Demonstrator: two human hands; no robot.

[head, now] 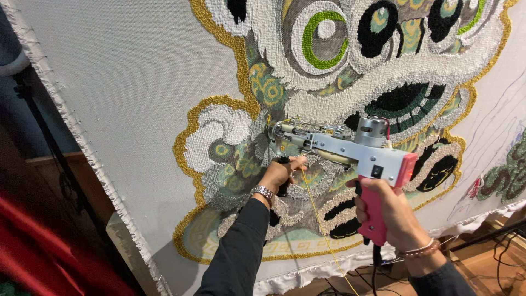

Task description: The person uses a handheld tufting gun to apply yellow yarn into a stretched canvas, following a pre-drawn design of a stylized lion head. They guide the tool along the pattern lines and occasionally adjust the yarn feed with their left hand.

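Both hands grip tufting gun (pixel 350 151) against tufted cloth (pixel 137 82); yellow yarn (pixel 320 225) trailing.

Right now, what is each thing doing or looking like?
Left hand: closed around the tufting gun's black front handle.
Right hand: closed around the pink grip.
Tufting gun: held up, tip against the cloth.
Yellow yarn: hanging down from the gun.
Cloth: stretched upright, partly tufted, left side bare.

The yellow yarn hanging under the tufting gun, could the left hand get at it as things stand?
Probably yes. The yellow yarn hangs in open air just beside the left hand, nothing between them. But that hand grips the tufting gun's front handle, so it would have to let go.
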